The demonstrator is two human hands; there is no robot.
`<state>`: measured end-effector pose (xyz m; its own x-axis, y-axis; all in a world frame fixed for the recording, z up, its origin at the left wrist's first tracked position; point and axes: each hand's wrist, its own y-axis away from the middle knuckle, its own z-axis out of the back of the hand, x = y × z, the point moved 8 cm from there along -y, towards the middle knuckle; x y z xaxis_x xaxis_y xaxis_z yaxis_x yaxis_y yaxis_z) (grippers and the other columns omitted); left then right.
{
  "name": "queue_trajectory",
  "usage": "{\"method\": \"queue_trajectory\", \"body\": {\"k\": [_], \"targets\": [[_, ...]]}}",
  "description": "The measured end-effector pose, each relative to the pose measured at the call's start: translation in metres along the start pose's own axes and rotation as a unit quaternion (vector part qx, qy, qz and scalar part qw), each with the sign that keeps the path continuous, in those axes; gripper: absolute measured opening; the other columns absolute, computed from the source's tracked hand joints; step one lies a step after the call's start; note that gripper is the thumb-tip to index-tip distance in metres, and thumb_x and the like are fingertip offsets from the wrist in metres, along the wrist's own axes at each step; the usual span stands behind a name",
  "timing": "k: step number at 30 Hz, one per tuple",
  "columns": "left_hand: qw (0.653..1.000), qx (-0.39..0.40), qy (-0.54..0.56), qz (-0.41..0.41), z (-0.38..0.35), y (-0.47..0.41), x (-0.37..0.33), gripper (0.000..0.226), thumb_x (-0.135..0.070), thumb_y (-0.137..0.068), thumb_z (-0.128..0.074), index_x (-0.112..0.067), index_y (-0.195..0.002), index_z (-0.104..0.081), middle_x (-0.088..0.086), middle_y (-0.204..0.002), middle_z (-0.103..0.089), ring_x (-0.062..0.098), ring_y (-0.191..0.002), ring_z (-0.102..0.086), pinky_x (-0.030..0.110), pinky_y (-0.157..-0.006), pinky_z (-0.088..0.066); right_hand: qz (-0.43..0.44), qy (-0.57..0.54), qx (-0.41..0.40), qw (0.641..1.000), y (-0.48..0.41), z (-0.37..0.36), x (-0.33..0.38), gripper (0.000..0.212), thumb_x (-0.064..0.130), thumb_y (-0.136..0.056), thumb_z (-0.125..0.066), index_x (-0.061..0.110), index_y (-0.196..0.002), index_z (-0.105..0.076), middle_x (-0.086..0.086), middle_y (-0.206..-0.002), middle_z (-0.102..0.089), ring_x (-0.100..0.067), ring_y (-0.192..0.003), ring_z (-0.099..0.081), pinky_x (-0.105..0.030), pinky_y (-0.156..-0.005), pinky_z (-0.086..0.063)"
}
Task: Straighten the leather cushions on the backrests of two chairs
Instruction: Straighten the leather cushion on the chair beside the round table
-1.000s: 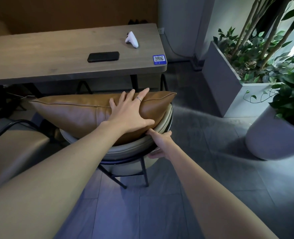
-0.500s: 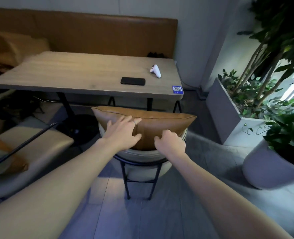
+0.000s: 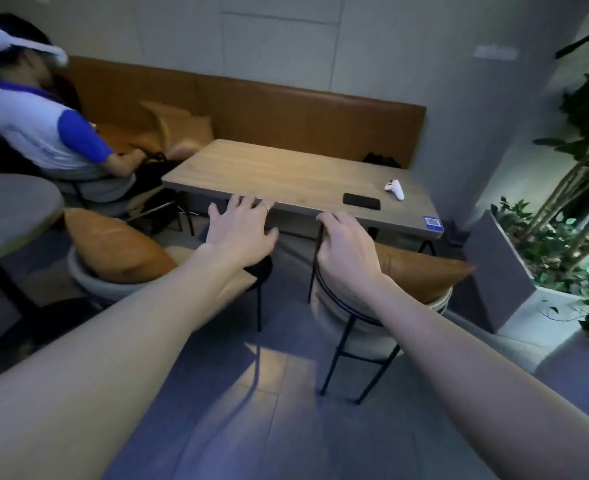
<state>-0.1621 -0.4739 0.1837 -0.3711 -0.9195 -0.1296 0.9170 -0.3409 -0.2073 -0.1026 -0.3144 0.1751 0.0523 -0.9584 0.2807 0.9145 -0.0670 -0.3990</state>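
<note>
both hands hang empty, my left hand (image 3: 241, 233) spread and nearer the untidy cushion (image 3: 113, 247) lying aslant down-left on the left chair (image 3: 89, 282), my right hand (image 3: 346, 251) loosely curled over the right cushion (image 3: 424, 271).

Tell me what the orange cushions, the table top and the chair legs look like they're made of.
Cushions: tan leather or faux leather, with a soft sheen and creases. Table top: pale wood or wood-look laminate, matte, with visible grain. Chair legs: thin black metal rod, probably painted.
</note>
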Motion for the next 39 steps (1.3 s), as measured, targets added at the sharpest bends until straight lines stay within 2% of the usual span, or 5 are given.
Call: {"method": "queue_trajectory", "body": {"k": [5,16,23,32,39], "targets": [[0.997,-0.008,0.023,0.072,0.053,0.045,0.099,0.066,-0.047,-0.101,-0.05,-0.03,-0.16,-0.026,0.008,-0.167,-0.029,0.034,-0.154,-0.02,0.066,-0.118,-0.02,0.039,-0.035,-0.004,0.999,-0.002,-0.012,0.098,0.05,0.02,-0.098,-0.058,0.013,-0.147,-0.052,-0.011,-0.148,-0.052,-0.031,-0.129,-0.054,-0.045,-0.107,-0.046],[0.976,0.001,0.085,0.203,0.069,0.093,0.258,0.068,-0.046,-0.099,-0.053,-0.029,-0.16,-0.028,0.009,-0.166,-0.031,0.034,-0.15,-0.027,0.063,-0.112,-0.029,0.046,-0.079,0.104,0.99,-0.026,-0.098,0.218,0.057,0.042,-0.103,-0.049,0.024,-0.156,-0.04,-0.009,-0.164,-0.033,-0.037,-0.138,-0.045,-0.053,-0.106,-0.043],[0.959,-0.001,0.137,0.247,0.036,0.06,0.332,0.067,-0.047,-0.099,-0.054,-0.029,-0.159,-0.029,0.006,-0.165,-0.034,0.034,-0.149,-0.031,0.063,-0.113,-0.031,0.021,-0.108,0.151,0.982,-0.076,-0.177,0.254,0.059,0.05,-0.103,-0.046,0.028,-0.156,-0.037,-0.007,-0.164,-0.031,-0.037,-0.14,-0.043,-0.058,-0.107,-0.042],[0.924,0.034,0.204,0.321,-0.043,-0.039,0.453,0.079,-0.055,-0.09,-0.061,-0.025,-0.157,-0.031,0.013,-0.15,-0.049,0.039,-0.136,-0.047,0.056,-0.108,-0.042,-0.02,-0.169,0.222,0.96,-0.186,-0.333,0.286,0.062,0.055,-0.102,-0.046,0.031,-0.158,-0.033,-0.01,-0.165,-0.027,-0.041,-0.142,-0.04,-0.057,-0.109,-0.041],[0.858,0.047,0.306,0.41,-0.122,-0.088,0.528,0.086,-0.05,-0.089,-0.069,-0.018,-0.158,-0.029,0.015,-0.15,-0.049,0.035,-0.136,-0.048,0.043,-0.111,-0.042,-0.073,-0.197,0.286,0.935,-0.213,-0.435,0.301,0.067,0.059,-0.1,-0.046,0.032,-0.16,-0.028,-0.013,-0.167,-0.022,-0.042,-0.144,-0.036,-0.052,-0.111,-0.04]]}}
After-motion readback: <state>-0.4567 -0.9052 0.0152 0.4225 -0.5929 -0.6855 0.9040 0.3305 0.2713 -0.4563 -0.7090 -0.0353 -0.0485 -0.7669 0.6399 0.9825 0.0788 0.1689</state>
